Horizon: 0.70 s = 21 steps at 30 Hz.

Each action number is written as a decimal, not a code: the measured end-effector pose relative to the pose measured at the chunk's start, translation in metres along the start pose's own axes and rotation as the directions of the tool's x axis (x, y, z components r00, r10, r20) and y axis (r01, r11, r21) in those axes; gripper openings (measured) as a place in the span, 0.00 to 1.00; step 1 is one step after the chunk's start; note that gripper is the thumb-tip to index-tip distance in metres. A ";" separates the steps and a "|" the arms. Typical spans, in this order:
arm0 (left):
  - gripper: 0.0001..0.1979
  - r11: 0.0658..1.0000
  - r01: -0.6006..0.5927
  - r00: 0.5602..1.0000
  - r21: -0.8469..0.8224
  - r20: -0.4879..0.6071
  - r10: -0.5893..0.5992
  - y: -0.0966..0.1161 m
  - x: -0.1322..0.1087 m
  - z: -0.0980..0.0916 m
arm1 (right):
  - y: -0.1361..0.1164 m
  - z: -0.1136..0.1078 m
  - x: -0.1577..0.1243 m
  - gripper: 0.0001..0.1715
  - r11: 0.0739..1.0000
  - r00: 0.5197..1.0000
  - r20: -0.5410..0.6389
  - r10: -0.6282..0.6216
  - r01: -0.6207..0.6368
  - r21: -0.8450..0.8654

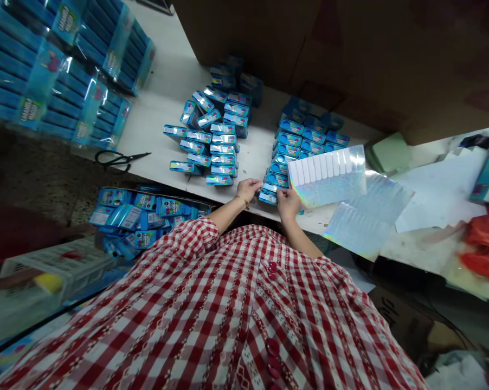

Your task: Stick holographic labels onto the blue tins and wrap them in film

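Observation:
My left hand (249, 189), its fingers pinched together, is at the left end of the front blue boxes (268, 197) in the right-hand group. At their right end is my right hand (288, 204), fingers curled in and touching the box edge. What lies between the fingertips of either hand is too small to make out. Shiny strips lie across the tops of the nearest boxes; those behind show round marks. A sheet of white label stickers (326, 170) rests partly over the group, just right of my right hand.
More upright blue boxes (223, 149) stand left on the white table (147, 127). Black scissors (122, 159) lie near its edge. Wrapped packs (53, 81) fill the far left. Loose boxes (147, 214) lie below. Another person's hand is by a white basket (71, 260). Shiny backing sheets (362, 222) lie right.

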State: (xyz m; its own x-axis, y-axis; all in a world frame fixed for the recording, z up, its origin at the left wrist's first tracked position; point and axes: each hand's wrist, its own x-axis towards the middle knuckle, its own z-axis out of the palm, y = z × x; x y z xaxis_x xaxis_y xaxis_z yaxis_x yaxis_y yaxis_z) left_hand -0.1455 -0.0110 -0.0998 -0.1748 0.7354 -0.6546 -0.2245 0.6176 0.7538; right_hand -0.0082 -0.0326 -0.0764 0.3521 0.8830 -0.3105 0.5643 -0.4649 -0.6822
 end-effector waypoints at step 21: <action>0.15 0.483 -0.662 0.728 0.573 0.336 0.597 0.076 -0.015 0.087 | 0.012 -0.133 0.067 0.23 0.752 0.832 0.093 -0.546 0.536 -0.383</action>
State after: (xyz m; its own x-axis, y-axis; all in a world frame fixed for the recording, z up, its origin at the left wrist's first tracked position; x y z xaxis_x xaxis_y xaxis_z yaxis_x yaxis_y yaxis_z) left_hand -0.0768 0.0487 -0.0279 0.0611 0.9981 -0.0070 0.5569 -0.0282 0.8301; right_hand 0.1215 0.0125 -0.0174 -0.0845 0.9950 0.0529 0.8992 0.0990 -0.4262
